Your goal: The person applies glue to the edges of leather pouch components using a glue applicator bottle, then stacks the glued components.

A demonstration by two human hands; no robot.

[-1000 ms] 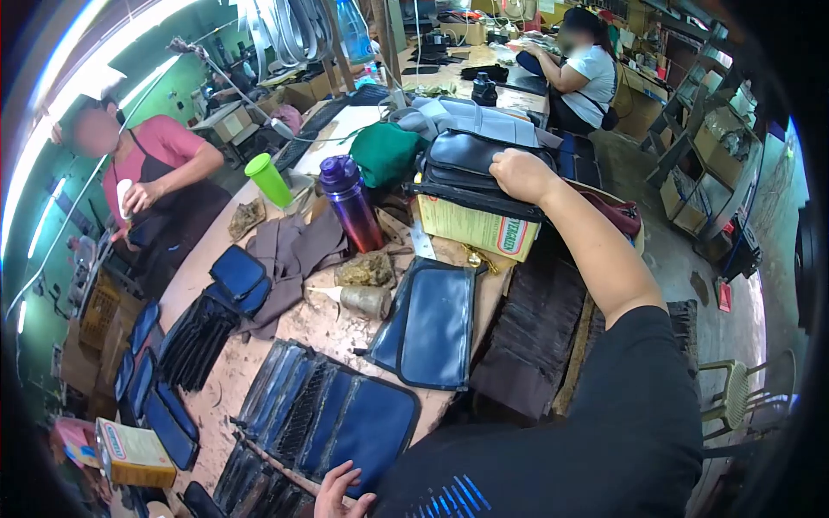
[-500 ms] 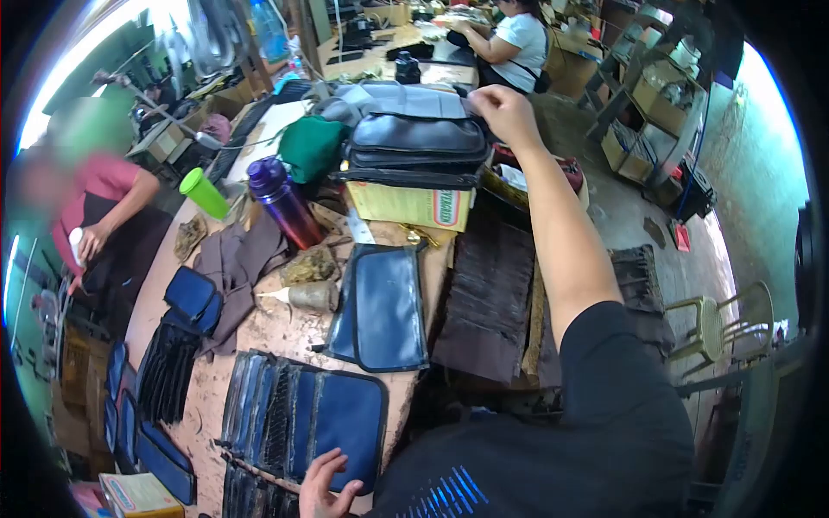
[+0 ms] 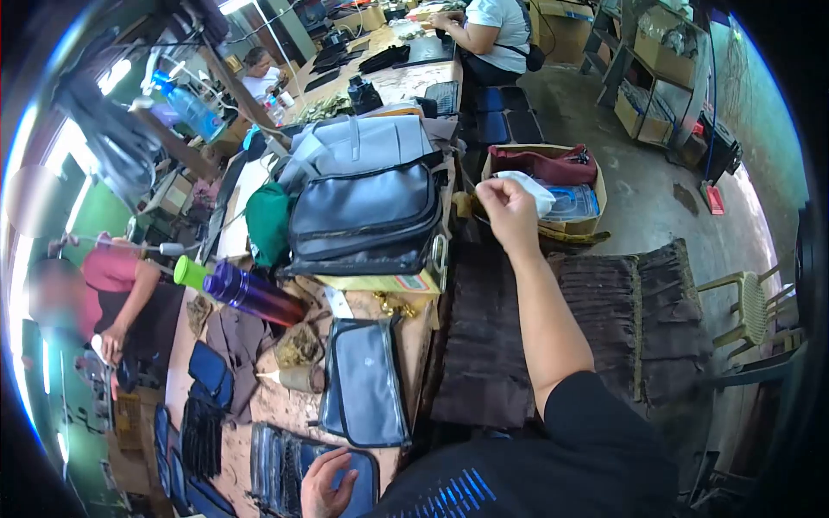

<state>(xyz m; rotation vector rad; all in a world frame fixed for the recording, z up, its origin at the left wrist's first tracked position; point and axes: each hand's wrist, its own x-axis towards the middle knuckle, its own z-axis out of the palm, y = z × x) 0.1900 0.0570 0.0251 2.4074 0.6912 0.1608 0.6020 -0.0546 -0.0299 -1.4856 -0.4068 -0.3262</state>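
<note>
My right hand [image 3: 511, 216] is stretched forward with its fingers pinched together. It is beside an open carton [image 3: 574, 230] that holds a dark red pouch [image 3: 548, 164], a white wrapped item [image 3: 534, 193] and a blue item [image 3: 574, 204]. Whatever is in the pinch, if anything, is too small to make out. Low in view, my left hand [image 3: 325, 485] has its fingers apart and slightly bent, over a stack of dark blue zippered panels [image 3: 361, 483]. Just ahead of it lies a blue-grey zippered piece [image 3: 367, 384].
Black bags [image 3: 367, 216] are piled on a yellow box at the table's right edge. Left of them are a green cloth [image 3: 268, 226], a purple bottle [image 3: 259, 296] and a glue cone [image 3: 298, 378]. Dark pleated pieces [image 3: 596, 302] hang at right. Co-workers sit at left and back.
My view has turned, so the table sits lower and the carton shows more fully. My right hand has moved from the bag pile toward the carton. My left hand stays over the panels.
</note>
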